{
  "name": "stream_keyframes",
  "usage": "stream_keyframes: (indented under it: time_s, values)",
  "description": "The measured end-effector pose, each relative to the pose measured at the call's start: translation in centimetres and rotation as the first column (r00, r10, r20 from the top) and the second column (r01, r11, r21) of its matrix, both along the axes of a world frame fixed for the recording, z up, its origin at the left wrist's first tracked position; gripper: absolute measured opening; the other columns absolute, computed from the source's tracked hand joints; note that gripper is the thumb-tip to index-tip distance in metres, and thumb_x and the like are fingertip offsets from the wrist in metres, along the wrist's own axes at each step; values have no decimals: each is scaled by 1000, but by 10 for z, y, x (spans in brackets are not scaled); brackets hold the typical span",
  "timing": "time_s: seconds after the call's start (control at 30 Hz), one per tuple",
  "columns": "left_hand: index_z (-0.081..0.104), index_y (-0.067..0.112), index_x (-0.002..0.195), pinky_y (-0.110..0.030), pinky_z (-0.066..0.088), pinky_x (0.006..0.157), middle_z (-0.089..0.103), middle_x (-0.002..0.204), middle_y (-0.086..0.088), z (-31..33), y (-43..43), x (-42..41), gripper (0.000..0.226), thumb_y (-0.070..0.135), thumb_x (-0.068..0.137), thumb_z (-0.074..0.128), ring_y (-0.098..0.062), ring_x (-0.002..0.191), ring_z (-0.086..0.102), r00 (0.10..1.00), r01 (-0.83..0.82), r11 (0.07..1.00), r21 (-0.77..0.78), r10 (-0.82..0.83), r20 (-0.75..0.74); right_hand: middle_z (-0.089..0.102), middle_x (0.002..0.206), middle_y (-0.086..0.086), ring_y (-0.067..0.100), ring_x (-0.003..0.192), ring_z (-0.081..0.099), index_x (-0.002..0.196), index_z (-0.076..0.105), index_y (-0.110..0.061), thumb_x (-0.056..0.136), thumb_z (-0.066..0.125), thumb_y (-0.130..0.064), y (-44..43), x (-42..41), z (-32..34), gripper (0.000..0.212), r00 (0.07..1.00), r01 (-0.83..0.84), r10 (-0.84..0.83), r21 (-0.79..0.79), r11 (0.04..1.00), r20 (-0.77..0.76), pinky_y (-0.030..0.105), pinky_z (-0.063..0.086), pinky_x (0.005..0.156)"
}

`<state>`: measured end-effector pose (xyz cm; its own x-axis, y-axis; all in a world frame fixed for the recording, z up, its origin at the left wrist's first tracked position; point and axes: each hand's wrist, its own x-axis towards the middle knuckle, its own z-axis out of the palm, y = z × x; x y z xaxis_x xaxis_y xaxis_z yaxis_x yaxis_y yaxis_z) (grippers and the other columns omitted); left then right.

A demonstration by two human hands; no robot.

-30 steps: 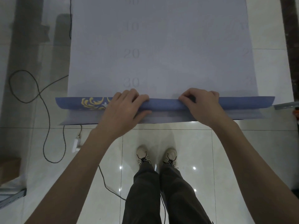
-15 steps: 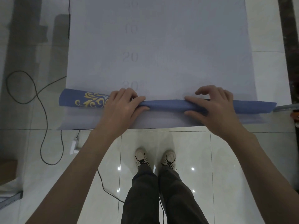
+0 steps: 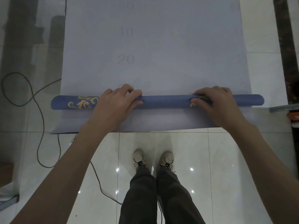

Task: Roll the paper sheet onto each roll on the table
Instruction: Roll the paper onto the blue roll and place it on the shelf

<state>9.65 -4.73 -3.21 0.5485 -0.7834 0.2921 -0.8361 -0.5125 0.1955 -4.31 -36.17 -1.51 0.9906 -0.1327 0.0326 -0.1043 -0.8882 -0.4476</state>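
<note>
A pale grey paper sheet (image 3: 153,46) with faint numbers 10 and 20 lies flat on a glass table, stretching away from me. Its near end is wound into a blue roll (image 3: 166,101) with gold ornament at the left, lying crosswise. My left hand (image 3: 116,104) grips the roll left of its middle, fingers curled over the top. My right hand (image 3: 216,104) grips it nearer the right end, thumb underneath. A flat strip of sheet (image 3: 153,122) lies between the roll and the table's near edge.
A black cable (image 3: 38,126) loops on the tiled floor at the left, seen through the glass. A metal bar (image 3: 283,109) and an orange object (image 3: 293,118) sit at the right edge. My shoes (image 3: 152,159) stand below the table's near edge.
The roll has turned away from me and grown rounder. My right hand slid toward the right end and closed over the roll; my left hand stayed on it.
</note>
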Motion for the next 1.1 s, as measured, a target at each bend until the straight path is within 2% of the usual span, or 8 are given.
stream_keyframes:
  time_s: [0.13, 0.23, 0.43, 0.53, 0.6, 0.7, 0.87, 1.1]
  values:
    - [63, 19, 128, -46, 48, 75, 65, 111, -12, -7, 18, 2, 37, 45, 106, 50, -35, 88, 62, 997, 33, 997, 72, -38, 65, 67, 85, -1, 23, 83, 57, 109, 66, -17, 95, 68, -39, -3, 13, 1, 26, 993, 64, -47, 150, 987, -113, 34, 38, 93]
    - [66, 21, 133, -45, 47, 68, 66, 100, -12, -14, 21, 3, 42, 46, 110, 42, -34, 78, 60, 990, -16, 996, 87, 3, 142, 67, 88, -3, 24, 82, 62, 105, 63, -18, 94, 68, -43, -9, 25, 0, 27, 987, 62, -36, 163, 985, -153, 43, 48, 85]
    - [72, 20, 125, -38, 44, 49, 62, 85, -13, -5, 8, 28, 58, 53, 109, 27, -36, 58, 62, 1000, 13, 994, 109, -14, 15, 65, 98, 5, 32, 91, 61, 110, 72, -20, 100, 43, -53, -16, 18, -14, 45, 1000, -5, 5, -121, 993, 4, 45, 37, 86]
    - [73, 24, 125, -40, 48, 53, 61, 94, -14, -4, 2, 40, 57, 57, 103, 31, -37, 68, 65, 996, -3, 992, 129, 14, -85, 58, 110, 8, 30, 97, 57, 128, 71, -26, 90, 54, -62, -25, 3, -21, 55, 1000, -11, 13, -180, 984, 5, 45, 39, 90]
    - [74, 20, 123, -42, 48, 60, 61, 90, -15, -6, 0, 43, 61, 56, 108, 27, -37, 73, 62, 999, -23, 987, 161, 26, -21, 59, 107, 9, 33, 94, 57, 131, 70, -25, 93, 51, -66, -29, 1, -26, 59, 998, -28, 39, -234, 972, 45, 45, 39, 87]
    - [66, 8, 122, -46, 41, 75, 64, 99, -18, -10, 7, 31, 54, 48, 110, 32, -38, 85, 60, 986, -131, 979, 159, 112, 122, 65, 100, 5, 33, 91, 57, 124, 71, -21, 98, 44, -66, -28, 9, -27, 59, 994, -10, 35, -244, 970, 100, 45, 38, 85]
    - [64, 4, 114, -49, 41, 88, 59, 116, -23, -13, 25, 20, 49, 50, 105, 51, -39, 101, 57, 991, -103, 993, 56, 97, 92, 64, 97, 6, 32, 89, 59, 105, 68, -14, 97, 48, -65, -31, 14, -29, 55, 992, 5, 23, -228, 974, 120, 42, 35, 85]
    - [69, 7, 110, -46, 45, 73, 67, 101, -16, -17, 22, 29, 47, 48, 108, 46, -37, 82, 63, 972, -71, 995, 72, 53, 231, 65, 89, 4, 32, 85, 57, 96, 71, -16, 101, 41, -64, -32, 16, -32, 57, 980, 68, -8, -299, 952, 197, 43, 32, 87]
